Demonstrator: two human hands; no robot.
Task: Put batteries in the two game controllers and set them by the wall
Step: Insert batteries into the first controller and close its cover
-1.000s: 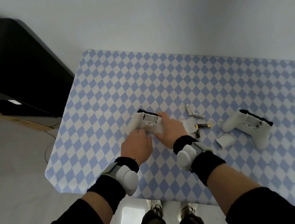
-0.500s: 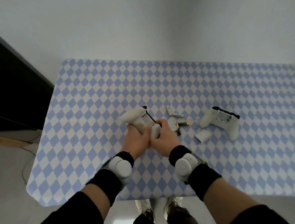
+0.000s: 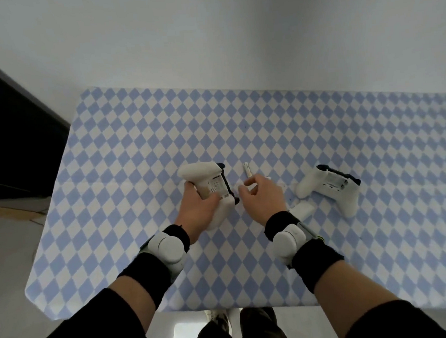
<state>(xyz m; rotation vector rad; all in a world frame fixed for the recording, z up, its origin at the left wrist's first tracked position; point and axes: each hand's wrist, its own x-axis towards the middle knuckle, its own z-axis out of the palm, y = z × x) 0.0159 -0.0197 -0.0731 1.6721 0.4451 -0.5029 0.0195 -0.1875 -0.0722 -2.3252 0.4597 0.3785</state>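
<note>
My left hand (image 3: 197,211) grips a white game controller (image 3: 208,187) by its lower handle and holds it back side up just above the table, with the battery bay uncovered. My right hand (image 3: 264,200) is off that controller. It hovers to the controller's right with fingers apart, and the index tip is close to a loose battery (image 3: 247,168) on the cloth. Other batteries are hidden under this hand. The second white controller (image 3: 330,189) lies back side up at the right with its bay open. A white battery cover (image 3: 302,210) lies beside it.
The table wears a blue and white checked cloth (image 3: 137,175) and its far edge meets a pale wall (image 3: 233,48). Dark furniture (image 3: 8,132) stands off the table's left side. My shoes show below the near edge.
My right hand let go of the controller and moved right to the loose batteries. My left hand keeps the controller, now turned so that one handle points away.
</note>
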